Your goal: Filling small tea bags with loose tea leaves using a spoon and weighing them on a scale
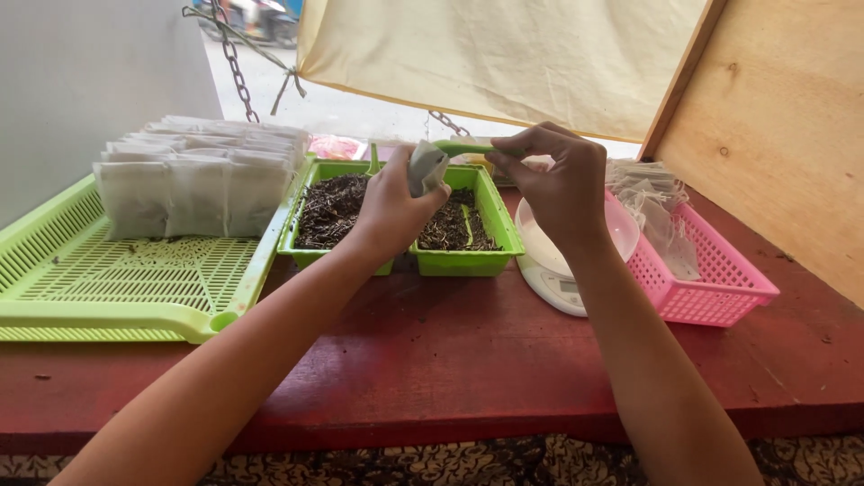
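Right now my left hand (389,209) holds a small paper tea bag (427,167) just above the green tray of dried leaves (468,261). Its fingers are wrapped tight around the bag, with the open top facing up. My right hand (562,184) is just beside it, and its fingers pinch the handle of a green scoop (463,148), whose tip sits right at the bag's mouth.

I think the good way here is to keep the bag still and upright over the tray, so any bits that fall land back in the leaves. I would tip the scoop slowly and keep its tip inside the mouth.

Left of the tray, filled bags (193,180) stand in rows in a big green basket (117,288). Right of the tray sit a white scale (553,283) and a pink basket (720,283) of empty bags on the red tabletop (450,360).
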